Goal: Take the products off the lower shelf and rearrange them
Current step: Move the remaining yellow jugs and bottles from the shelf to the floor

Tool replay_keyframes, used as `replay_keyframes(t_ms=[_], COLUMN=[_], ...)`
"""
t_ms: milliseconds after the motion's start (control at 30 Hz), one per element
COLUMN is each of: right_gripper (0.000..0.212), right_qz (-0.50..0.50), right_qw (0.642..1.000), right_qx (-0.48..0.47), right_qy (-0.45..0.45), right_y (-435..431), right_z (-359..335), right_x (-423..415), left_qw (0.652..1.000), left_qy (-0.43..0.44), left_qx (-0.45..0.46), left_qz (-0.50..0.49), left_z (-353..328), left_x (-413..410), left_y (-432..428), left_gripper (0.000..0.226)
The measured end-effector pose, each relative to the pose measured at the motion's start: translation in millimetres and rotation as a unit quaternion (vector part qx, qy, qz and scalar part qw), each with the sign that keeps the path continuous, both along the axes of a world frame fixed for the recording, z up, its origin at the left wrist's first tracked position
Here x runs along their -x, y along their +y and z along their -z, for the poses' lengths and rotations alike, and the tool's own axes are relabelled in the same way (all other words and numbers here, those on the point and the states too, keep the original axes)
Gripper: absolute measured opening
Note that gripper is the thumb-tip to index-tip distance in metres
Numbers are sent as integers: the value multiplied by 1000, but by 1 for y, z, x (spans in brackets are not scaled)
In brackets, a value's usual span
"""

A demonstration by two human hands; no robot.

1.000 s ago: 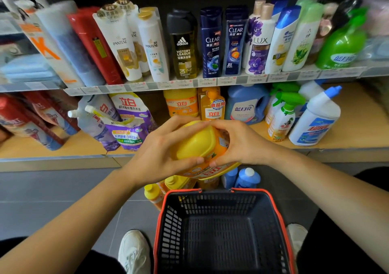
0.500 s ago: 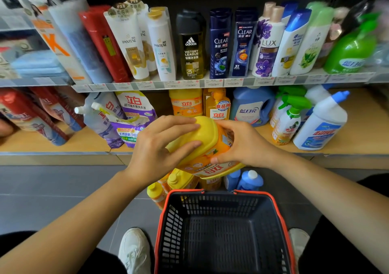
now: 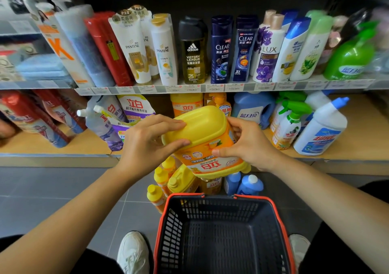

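Note:
A big yellow and orange detergent jug (image 3: 207,141) hangs in the air in front of the lower shelf (image 3: 357,145), turned base-up with its label upside down. My left hand (image 3: 147,143) grips its left side, fingers across the yellow base and thumb below. My right hand (image 3: 246,145) grips its right side. Several more yellow detergent bottles (image 3: 166,181) and two blue bottles (image 3: 244,184) stand on the floor below the jug. On the lower shelf remain yellow bottles (image 3: 186,105), a blue jug (image 3: 252,110), purple refill pouches (image 3: 117,120), green-trigger sprays (image 3: 288,122) and a white cleaner bottle (image 3: 322,130).
An empty dark shopping basket (image 3: 280,216) with an orange rim stands on the floor between my white shoes (image 3: 132,252). The upper shelf (image 3: 189,88) carries shampoo and body wash bottles. Red packs (image 3: 27,115) lean at the lower shelf's far left. Grey floor tiles lie to the left.
Both hands have lifted the jug slightly up and toward the shelf, tilting its yellow base more toward me. The view has shifted a little downward and right.

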State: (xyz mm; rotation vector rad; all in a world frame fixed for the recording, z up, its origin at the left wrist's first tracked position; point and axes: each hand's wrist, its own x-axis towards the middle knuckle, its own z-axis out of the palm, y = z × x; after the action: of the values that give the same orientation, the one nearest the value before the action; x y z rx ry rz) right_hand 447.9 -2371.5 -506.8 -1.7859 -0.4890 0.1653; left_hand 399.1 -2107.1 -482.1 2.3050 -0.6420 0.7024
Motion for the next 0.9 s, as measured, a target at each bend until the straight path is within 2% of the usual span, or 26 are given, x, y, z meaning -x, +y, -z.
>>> replay_keyframes(t_ms=[133, 233, 300, 367, 467, 533, 633, 833, 900], right_gripper=[74, 72, 70, 67, 68, 76, 83, 77, 74], right_qz=[3, -1, -5, -9, -10, -9, -11, 6, 6], right_qw=[1000, 999, 999, 1000, 1000, 999, 999, 999, 999], right_qx=[-17, -29, -32, -26, -4, 12, 28, -4, -21], right_qy=[17, 24, 20, 6, -19, -33, -44, -35, -25], right_y=[-2, -2, -1, 2, 7, 9, 9, 10, 9], right_z=[3, 4, 5, 3, 2, 4, 6, 1, 1], right_x=[0, 1, 3, 7, 12, 13, 14, 14, 13], left_qw=[994, 958, 904, 874, 878, 881, 885, 875, 873], left_qy=[60, 178, 283, 333, 347, 350, 333, 318, 310], left_qx=[90, 222, 320, 349, 321, 306, 311, 357, 371], left_qz=[-31, -42, -35, -51, -75, -90, -99, -74, -66], left_z=[5, 8, 7, 6, 4, 5, 7, 8, 9], left_x=[-5, -7, -6, -7, -7, -6, -5, -6, -6], left_y=[3, -4, -10, -12, -16, -18, -21, -14, -13], left_gripper=[28, 9, 16, 37, 59, 62, 55, 26, 25])
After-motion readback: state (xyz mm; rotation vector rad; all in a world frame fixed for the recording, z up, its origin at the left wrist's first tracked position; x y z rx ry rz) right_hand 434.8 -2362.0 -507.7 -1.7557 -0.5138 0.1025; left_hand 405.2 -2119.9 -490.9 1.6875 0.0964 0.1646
